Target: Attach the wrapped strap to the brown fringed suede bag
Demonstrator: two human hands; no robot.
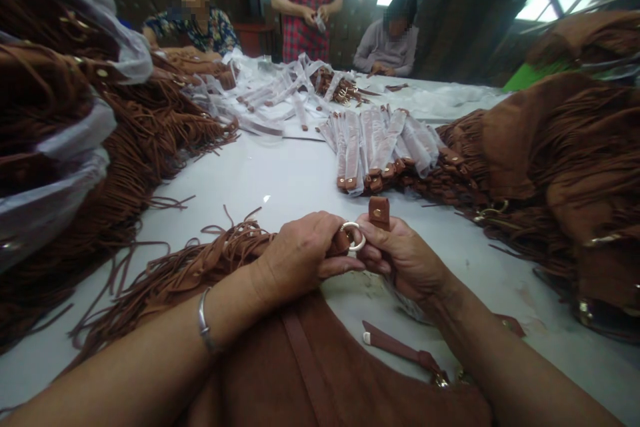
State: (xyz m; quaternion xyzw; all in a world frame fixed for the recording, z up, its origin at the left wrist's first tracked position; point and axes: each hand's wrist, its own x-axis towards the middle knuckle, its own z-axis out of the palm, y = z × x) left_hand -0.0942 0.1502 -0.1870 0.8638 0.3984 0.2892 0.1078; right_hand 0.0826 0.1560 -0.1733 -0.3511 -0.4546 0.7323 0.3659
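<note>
My left hand (pixel 305 247), a metal bangle on its wrist, is closed on a brown leather tab that carries a pale metal ring (pixel 354 236). My right hand (pixel 400 250) pinches a brown strap whose snap-fitted end (pixel 379 212) sticks up above the thumb; its fingertips touch the ring. Clear wrap shows beneath the right palm. Below both hands lies a brown fringed suede bag (pixel 260 353), its fringe spread to the left. A zipper pull strip (pixel 395 345) with a metal tip rests by the bag's curved opening, under my right forearm.
Wrapped straps (pixel 373 147) lie in a row on the white table (pixel 270 173). Fringed bags are piled at the left (pixel 130 140) and the right (pixel 565 167). More wrapped straps (pixel 295 83) are strewn farther back. Three people are at the far side, one standing in a checked apron (pixel 307 7).
</note>
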